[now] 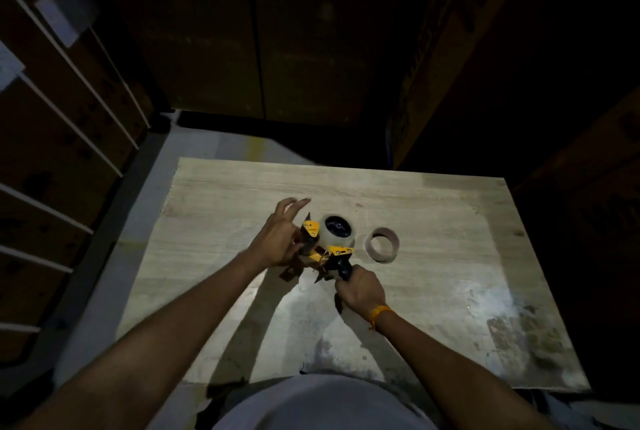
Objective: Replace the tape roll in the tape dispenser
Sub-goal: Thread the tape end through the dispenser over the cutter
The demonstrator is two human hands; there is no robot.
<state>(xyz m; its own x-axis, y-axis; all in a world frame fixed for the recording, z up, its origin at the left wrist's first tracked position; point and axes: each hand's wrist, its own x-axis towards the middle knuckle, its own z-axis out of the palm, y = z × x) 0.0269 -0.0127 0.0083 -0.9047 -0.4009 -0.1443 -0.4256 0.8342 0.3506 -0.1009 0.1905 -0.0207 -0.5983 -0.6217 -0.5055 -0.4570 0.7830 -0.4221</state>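
A yellow and black tape dispenser (327,251) is held just above the middle of a pale wooden table (433,208). A full roll of clear tape (337,230) sits on its hub. My right hand (362,289) is shut on the dispenser's black handle. My left hand (282,234) is at the dispenser's front end, thumb and lower fingers pinching there while the upper fingers spread out; what they pinch is hidden. An empty brown cardboard core (382,244) lies on the table just right of the dispenser.
Stacked cardboard boxes (450,48) stand in the dark behind and to the right of the table. Shelving with white rails (69,138) runs along the left. The table's near right part (512,332) is stained and worn.
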